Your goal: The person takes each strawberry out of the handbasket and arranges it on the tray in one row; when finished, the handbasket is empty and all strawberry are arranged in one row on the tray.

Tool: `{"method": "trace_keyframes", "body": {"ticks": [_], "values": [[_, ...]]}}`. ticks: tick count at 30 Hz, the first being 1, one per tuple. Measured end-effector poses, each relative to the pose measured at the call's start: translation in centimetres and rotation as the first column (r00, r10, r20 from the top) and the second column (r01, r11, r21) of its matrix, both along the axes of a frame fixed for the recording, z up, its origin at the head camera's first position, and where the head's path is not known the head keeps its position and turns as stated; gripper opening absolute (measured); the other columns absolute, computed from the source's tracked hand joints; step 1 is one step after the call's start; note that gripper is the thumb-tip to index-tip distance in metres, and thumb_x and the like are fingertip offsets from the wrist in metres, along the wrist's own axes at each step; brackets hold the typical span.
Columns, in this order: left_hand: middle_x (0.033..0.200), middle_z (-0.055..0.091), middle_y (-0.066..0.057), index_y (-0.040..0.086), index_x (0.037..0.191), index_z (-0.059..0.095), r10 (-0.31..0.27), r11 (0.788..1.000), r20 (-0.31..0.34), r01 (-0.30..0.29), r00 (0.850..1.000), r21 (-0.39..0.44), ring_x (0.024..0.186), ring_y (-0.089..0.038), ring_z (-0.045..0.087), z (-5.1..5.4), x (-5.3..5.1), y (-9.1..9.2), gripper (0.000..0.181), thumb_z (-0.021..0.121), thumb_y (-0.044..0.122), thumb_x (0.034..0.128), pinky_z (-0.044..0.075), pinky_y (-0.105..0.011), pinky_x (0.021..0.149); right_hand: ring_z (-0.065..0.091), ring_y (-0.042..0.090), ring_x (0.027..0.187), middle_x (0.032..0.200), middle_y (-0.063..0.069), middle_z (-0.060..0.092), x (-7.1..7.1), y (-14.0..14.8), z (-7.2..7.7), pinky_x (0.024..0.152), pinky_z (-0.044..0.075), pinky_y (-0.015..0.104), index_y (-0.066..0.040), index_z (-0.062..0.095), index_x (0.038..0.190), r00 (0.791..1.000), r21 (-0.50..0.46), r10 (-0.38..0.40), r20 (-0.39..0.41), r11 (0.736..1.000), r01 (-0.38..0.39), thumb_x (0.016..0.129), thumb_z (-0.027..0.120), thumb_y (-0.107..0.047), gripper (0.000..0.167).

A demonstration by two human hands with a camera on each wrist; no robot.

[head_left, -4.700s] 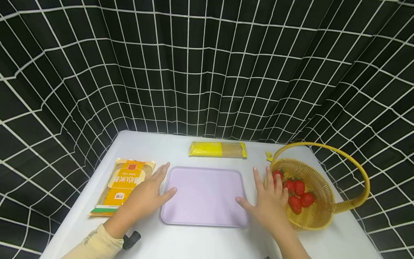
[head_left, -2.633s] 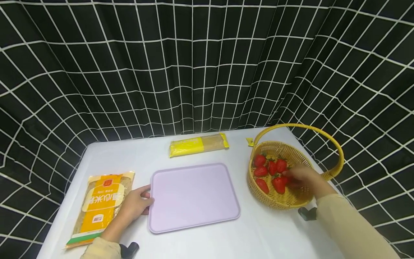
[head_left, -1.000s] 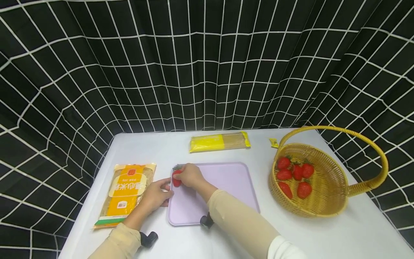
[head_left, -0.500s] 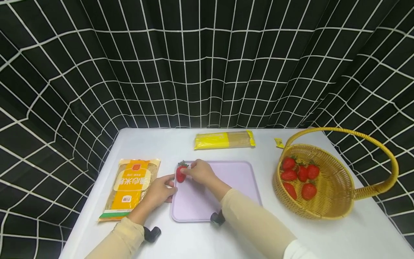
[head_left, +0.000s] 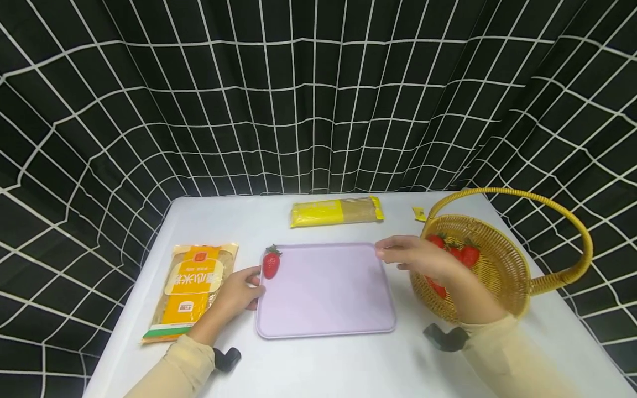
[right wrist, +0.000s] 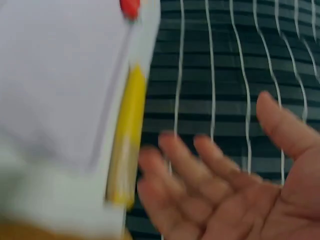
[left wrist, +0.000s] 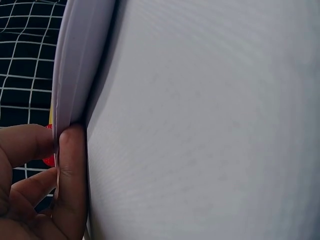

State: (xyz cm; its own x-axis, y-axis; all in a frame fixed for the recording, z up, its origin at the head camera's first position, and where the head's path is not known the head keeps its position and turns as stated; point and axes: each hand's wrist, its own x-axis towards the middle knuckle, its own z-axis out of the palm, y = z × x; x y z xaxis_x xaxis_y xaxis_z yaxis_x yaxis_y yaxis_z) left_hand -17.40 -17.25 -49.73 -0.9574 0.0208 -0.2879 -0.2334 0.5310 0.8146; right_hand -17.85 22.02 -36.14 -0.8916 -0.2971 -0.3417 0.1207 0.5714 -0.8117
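A lilac tray (head_left: 328, 293) lies flat on the white table. My left hand (head_left: 238, 293) pinches its left edge; in the left wrist view the thumb and a finger (left wrist: 72, 170) sit on either side of the rim. One red strawberry (head_left: 271, 265) with green leaves lies in the tray's far left corner. Over the tray's right edge and the near side of a wicker basket (head_left: 517, 276) hangs my right hand (head_left: 423, 257), holding nothing. Its fingers spread loosely in the right wrist view. Several strawberries (head_left: 469, 255) rest in the basket, partly hidden by that hand and forearm.
Left of the tray lies an orange-labelled food packet (head_left: 191, 287). A yellow packet of noodle-like sticks (head_left: 335, 212) lies behind the tray. A small yellow sachet (head_left: 419, 213) sits beside the basket, whose tall handle (head_left: 547, 207) arches up. A black gridded curtain (head_left: 318, 110) surrounds the table.
My right hand carried a strawberry from the basket to the tray's far left corner, let it go, and has moved back right toward the basket. The left hand came to grip the tray's edge.
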Motion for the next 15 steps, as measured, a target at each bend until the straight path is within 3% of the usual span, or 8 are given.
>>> {"method": "trace_keyframes", "body": {"ticks": [3,5,6,8,10,11,13,15], "values": [[0.104,0.059,-0.008,0.007,0.142,0.051,0.006,1.0,-0.01,-0.006,1.0,-0.002,0.06,-0.018,0.061,0.2,-0.2,0.0,0.06,0.071,0.007,0.0846,0.058,-0.03,0.056,0.055,0.037,0.12,0.134,0.021,0.054,0.0,5.5,0.4,0.101,0.046,0.046,0.006,0.044,0.14,0.996,-0.123,0.07,0.049,0.99,-0.064,0.098,0.059,-0.03,0.057],[0.104,0.059,-0.007,0.007,0.142,0.051,0.01,1.0,-0.012,-0.01,1.0,-0.005,0.06,-0.018,0.061,0.3,-0.4,-0.1,0.06,0.071,0.008,0.0849,0.058,-0.029,0.056,0.054,0.038,0.121,0.135,0.024,0.052,-0.5,9.2,0.3,0.101,0.046,0.045,0.011,0.038,0.141,0.989,-0.241,0.131,0.07,0.964,-0.111,0.103,0.049,-0.02,0.05],[0.104,0.059,-0.007,0.006,0.142,0.05,0.011,1.0,-0.013,-0.011,1.0,-0.005,0.061,-0.017,0.061,0.4,-0.5,-0.1,0.06,0.07,0.008,0.0851,0.058,-0.029,0.056,0.054,0.037,0.122,0.134,0.023,0.054,-0.8,11.0,0.2,0.101,0.047,0.043,0.008,0.039,0.141,0.986,-0.285,0.144,0.083,0.951,-0.115,0.105,0.044,-0.017,0.045],[0.104,0.059,-0.008,0.006,0.142,0.05,0.011,1.0,-0.012,-0.011,1.0,0.005,0.062,-0.018,0.061,0.6,-0.6,0.0,0.06,0.07,0.008,0.0852,0.058,-0.03,0.057,0.055,0.034,0.121,0.132,0.017,0.058,-1.5,14.2,0.0,0.1,0.048,0.042,-0.001,0.048,0.139,0.983,-0.371,0.122,0.136,0.926,-0.063,0.107,0.036,-0.015,0.037],[0.104,0.058,-0.009,0.005,0.142,0.05,0.008,1.0,-0.008,-0.008,1.0,0.007,0.063,-0.018,0.061,0.8,-0.7,0.0,0.06,0.07,0.007,0.0853,0.058,-0.03,0.057,0.059,0.028,0.117,0.125,0.01,0.063,-1.9,16.9,-0.2,0.098,0.049,0.04,-0.012,0.058,0.129,0.977,-0.428,0.017,0.212,0.9,0.077,0.107,0.035,-0.018,0.032],[0.104,0.058,-0.009,0.005,0.142,0.05,0.007,1.0,-0.005,-0.007,1.0,0.007,0.063,-0.018,0.061,0.8,-0.6,0.0,0.06,0.07,0.007,0.0853,0.058,-0.03,0.058,0.061,0.026,0.114,0.122,0.007,0.065,-2.0,17.9,-0.4,0.097,0.05,0.039,-0.016,0.062,0.121,0.964,-0.46,-0.049,0.261,0.872,0.169,0.107,0.036,-0.02,0.03],[0.103,0.058,-0.009,0.004,0.142,0.049,0.004,1.0,0.001,-0.004,1.0,0.003,0.063,-0.018,0.061,0.9,-0.6,0.1,0.061,0.071,0.006,0.0848,0.058,-0.029,0.058,0.064,0.024,0.107,0.113,0.006,0.067,-2.0,19.5,-1.0,0.096,0.051,0.039,-0.019,0.067,0.108,0.914,-0.525,-0.171,0.368,0.773,0.356,0.106,0.04,-0.021,0.028],[0.102,0.057,-0.009,0.003,0.142,0.049,0.001,1.0,0.004,-0.001,1.0,-0.003,0.064,-0.018,0.061,0.9,-0.5,0.0,0.061,0.071,0.005,0.0844,0.058,-0.029,0.057,0.066,0.024,0.102,0.108,0.007,0.069,-2.0,20.6,-1.7,0.095,0.051,0.04,-0.016,0.069,0.101,0.86,-0.562,-0.226,0.457,0.676,0.477,0.106,0.042,-0.022,0.028]]}}
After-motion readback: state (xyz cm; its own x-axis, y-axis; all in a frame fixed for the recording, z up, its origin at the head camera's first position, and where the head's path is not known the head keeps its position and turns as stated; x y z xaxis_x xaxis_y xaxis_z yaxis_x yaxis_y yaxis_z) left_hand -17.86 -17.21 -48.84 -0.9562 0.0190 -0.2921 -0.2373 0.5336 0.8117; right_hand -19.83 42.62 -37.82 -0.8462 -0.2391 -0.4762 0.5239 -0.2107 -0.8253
